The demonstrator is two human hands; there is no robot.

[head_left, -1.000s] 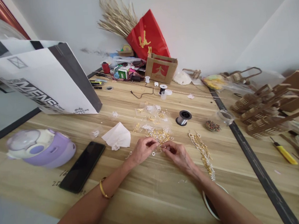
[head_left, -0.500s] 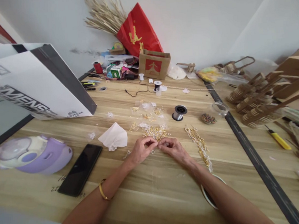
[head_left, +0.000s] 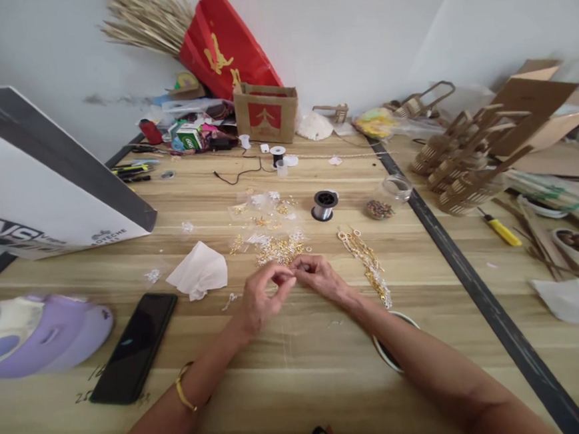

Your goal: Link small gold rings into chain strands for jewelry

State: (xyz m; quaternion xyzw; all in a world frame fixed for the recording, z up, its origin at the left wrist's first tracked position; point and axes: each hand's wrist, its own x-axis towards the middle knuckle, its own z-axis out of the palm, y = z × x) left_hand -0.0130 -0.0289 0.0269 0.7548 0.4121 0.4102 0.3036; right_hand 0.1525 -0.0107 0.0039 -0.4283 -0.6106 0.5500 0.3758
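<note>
Two hands (head_left: 264, 296) (head_left: 320, 278) pinch something too small to tell, just short of the gold pieces (head_left: 278, 248).

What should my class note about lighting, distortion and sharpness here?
Head view: soft light, no harsh glare on the pale wooden table; head view: the white-and-grey paper bag seems stretched by the wide lens; head view: tiny gold and silver pieces blur together, and detail between the bare left hand and bare right hand is unclear.

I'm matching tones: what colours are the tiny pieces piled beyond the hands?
Gold and silvery white; the tiny pieces show best in the head view.
</note>
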